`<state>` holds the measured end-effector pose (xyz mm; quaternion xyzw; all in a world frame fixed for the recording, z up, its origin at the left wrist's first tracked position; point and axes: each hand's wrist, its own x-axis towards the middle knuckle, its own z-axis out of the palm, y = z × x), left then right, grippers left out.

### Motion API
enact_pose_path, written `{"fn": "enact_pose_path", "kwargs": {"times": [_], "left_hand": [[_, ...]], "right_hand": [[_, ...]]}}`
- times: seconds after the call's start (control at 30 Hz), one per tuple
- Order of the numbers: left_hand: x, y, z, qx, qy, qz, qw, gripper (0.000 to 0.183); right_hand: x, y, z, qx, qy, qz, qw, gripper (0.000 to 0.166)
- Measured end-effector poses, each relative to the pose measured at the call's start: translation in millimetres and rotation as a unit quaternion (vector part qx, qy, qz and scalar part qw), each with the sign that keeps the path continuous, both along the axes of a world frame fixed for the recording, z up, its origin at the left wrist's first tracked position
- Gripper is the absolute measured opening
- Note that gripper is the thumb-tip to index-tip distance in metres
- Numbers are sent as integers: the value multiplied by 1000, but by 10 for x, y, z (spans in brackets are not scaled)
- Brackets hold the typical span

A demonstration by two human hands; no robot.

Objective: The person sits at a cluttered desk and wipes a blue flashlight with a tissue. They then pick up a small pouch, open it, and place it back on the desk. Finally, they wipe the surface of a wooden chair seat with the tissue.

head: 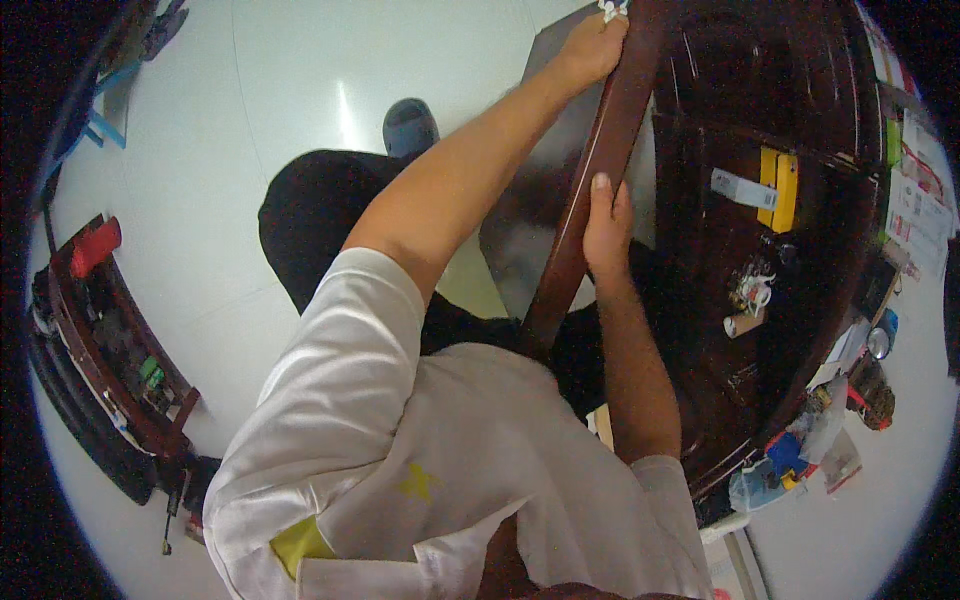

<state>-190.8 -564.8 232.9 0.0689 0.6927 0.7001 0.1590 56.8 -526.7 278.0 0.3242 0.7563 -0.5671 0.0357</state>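
A long reddish-brown lacquered wooden panel point(581, 202) stands on edge before me, slanting from my lap to the top of the view. Its broad grey-brown face point(525, 217) shows on the left. Near the far end, my left hand point(594, 49) is closed on a crumpled white tissue or cloth point(613, 9) against the panel. My right hand point(607, 232) grips the panel's right side lower down, thumb on the upper edge. The panel's near end is partly hidden by my clothing, and its far end is cut off by the frame.
Right of me, a dark wooden furniture piece point(697, 262) bears a yellow box point(784, 191), a white label strip point(742, 189), a cardboard tube point(744, 324) and small hardware point(754, 289). Bags and papers lie beyond. At left stands a dark wooden tray-like piece point(135, 315) with red and green items.
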Motion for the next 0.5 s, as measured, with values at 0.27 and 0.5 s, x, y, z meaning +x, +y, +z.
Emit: {"fn": "enact_pose_path", "kwargs": {"times": [0.27,0.5], "left_hand": [[1265,-389,6,-18,-70,69,995,48],[2074,-793,75,-110,34,55,992,39]], "right_hand": [[-60,-105,73,56,29,10,998,48],[-75,-88,6,64,43,17,997,45]]}}
